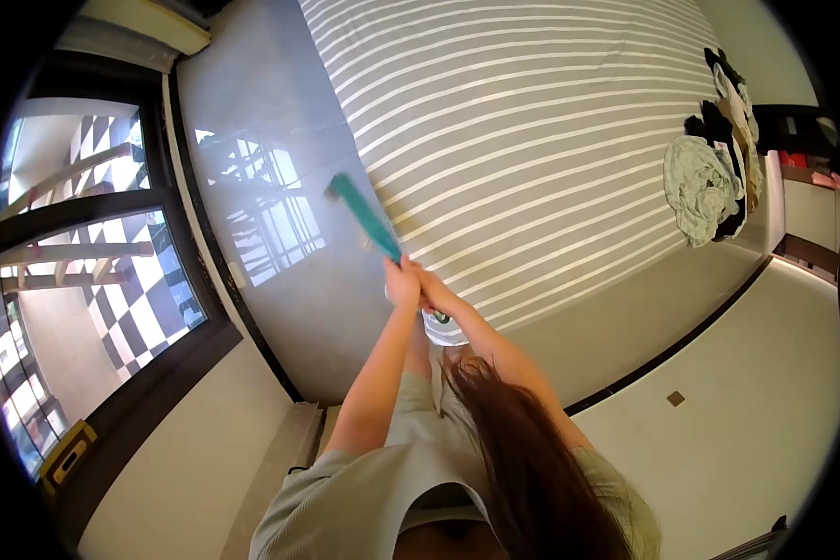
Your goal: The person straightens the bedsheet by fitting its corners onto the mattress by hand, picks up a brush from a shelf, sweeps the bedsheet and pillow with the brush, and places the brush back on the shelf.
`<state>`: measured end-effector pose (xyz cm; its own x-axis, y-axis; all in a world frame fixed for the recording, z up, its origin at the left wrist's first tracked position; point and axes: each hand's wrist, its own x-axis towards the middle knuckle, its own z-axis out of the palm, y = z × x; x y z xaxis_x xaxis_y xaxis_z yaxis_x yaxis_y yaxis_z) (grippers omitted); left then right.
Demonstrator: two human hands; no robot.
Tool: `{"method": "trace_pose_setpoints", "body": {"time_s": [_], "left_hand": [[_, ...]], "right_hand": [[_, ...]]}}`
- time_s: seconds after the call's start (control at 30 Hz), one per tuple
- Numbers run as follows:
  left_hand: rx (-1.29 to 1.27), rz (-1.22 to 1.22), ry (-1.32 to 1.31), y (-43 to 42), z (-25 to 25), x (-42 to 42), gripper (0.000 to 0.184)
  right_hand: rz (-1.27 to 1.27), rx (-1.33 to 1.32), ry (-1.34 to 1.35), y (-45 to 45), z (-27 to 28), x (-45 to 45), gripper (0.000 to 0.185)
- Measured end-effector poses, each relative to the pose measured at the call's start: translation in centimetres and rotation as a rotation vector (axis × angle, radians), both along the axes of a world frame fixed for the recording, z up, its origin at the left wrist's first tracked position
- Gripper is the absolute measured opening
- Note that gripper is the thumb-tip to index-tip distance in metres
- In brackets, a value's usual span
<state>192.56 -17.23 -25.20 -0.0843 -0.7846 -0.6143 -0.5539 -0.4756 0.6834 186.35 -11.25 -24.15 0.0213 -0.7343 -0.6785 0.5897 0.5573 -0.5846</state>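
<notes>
A teal, long, flat tool (366, 217), blurred by motion, reaches up and left from my hands over the edge of a grey-and-white striped sheet (532, 140). My left hand (402, 282) is closed around its near end. Just right of it and touching it, my right hand (434, 291) is also closed on the tool's lower part. A small white and green part shows below my right hand. The tool's far end is smeared, so its shape is unclear.
A pile of crumpled clothes (705, 187) lies at the sheet's right side. On the left, a dark-framed window (112, 201) stands beside a shiny grey surface (252, 103) with reflections. A pale floor (719, 392) with a small brown inlay spreads at the lower right.
</notes>
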Motion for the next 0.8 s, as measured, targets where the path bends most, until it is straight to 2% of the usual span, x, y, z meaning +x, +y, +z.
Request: {"method": "trace_pose_setpoints", "body": {"time_s": [0.03,0.13,0.17,0.27,0.4,0.5,0.57,0.6,0.67,0.7,0.8], "left_hand": [[-0.043,0.075,-0.012,0.6,-0.3,0.7,0.023],[0.008,0.003,0.171,2.7,-0.5,1.9,0.021],[0.020,-0.130,0.149,3.1,-0.4,1.5,0.019],[0.177,-0.212,0.382,4.7,2.2,-2.9,0.018],[0.168,-0.430,0.504,5.3,2.5,-9.7,0.018],[0.240,-0.615,0.484,2.5,2.6,-13.4,0.017],[0.263,-0.781,0.366,-0.7,0.9,-14.6,0.019],[0.254,-0.783,0.373,-2.4,-0.6,-14.6,0.019],[0.233,-0.784,0.381,-6.4,-3.3,-14.1,0.019],[0.169,-0.768,0.275,-9.1,-2.1,-13.4,0.020],[0.123,-0.661,0.183,-17.1,-4.6,-8.9,0.022]], "right_hand": [[0.016,-0.022,0.024,0.3,0.8,0.5,0.043],[-0.089,-0.007,0.067,2.9,2.6,1.3,0.038],[-0.172,-0.056,0.028,4.1,2.3,1.3,0.035],[-0.447,-0.004,0.215,6.2,3.3,0.0,0.036],[-0.726,0.058,0.465,5.1,5.0,-4.2,0.036],[-0.862,0.042,0.412,2.9,3.8,-6.7,0.036],[-0.936,0.029,0.235,0.4,1.5,-7.2,0.036],[-0.974,0.019,0.146,-1.2,0.5,-7.3,0.036],[-0.887,-0.046,0.212,-5.6,-0.2,-6.7,0.037],[-0.852,-0.051,0.229,-8.0,-1.4,-5.7,0.037],[-0.726,-0.068,0.277,-15.3,-5.0,-1.9,0.037]]}}
